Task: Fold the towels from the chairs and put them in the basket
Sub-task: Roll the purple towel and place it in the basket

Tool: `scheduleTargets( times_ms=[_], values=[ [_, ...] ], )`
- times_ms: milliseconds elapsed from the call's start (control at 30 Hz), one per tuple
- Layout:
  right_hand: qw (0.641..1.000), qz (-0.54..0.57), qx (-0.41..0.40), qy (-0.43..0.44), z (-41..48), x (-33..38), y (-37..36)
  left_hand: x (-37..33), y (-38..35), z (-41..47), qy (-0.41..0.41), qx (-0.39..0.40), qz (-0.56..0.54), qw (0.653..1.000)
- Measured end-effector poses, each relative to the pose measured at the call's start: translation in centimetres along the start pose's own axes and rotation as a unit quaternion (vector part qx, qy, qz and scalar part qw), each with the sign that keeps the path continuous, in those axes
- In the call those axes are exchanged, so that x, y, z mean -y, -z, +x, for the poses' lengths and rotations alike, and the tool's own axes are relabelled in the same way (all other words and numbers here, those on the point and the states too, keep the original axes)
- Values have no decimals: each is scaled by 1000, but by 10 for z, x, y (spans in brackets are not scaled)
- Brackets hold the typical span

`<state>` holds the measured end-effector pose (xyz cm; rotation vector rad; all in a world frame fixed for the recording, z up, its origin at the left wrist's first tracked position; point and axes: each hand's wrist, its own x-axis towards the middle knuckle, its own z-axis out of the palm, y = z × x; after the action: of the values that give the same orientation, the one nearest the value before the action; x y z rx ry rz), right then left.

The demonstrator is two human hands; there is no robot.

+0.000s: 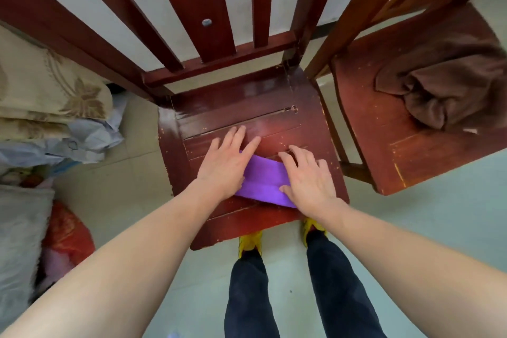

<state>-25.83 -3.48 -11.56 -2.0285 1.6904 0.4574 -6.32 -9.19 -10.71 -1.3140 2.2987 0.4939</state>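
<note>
L hand & R hand, flat & ungripping, press soft purple towel, folded rectangle, on glossy wood chair

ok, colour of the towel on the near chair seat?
Plain purple; the folded cloth towel shows best in the head view.

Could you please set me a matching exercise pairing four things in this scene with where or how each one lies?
Things: 1 purple towel; 2 brown towel; 3 yellow shoes; 4 red bag.
States: A crumpled on the right chair; B on the floor, far left; C flat under the left hand and right hand; D on the floor below the middle chair's front edge.
Pairs: 1-C; 2-A; 3-D; 4-B.
</note>
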Motion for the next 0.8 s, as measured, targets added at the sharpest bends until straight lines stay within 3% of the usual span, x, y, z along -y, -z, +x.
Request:
scheduleTargets(
  times_ms=[233, 433, 567, 700, 800],
  values=[
    [1000, -5, 10, -24, -51, 28, 4, -28, 9, -29, -75, 56, 69, 993],
    [995, 57, -1, -82, -158, 22, 31, -71, 51, -104, -130, 33, 62, 989],
    [983, 64, -7, -174, -249, 3, 61, -133, 95, -142, -204, 42, 96, 973],
    [966, 95, -34, -237, -351, -19, 76, -213, 142, -173, -292, 17, 139, 946],
    [942, 106, -66, -313, -431, -31, 80, -288, 176, -201, -388, -15, 211, 897]
  ],
)
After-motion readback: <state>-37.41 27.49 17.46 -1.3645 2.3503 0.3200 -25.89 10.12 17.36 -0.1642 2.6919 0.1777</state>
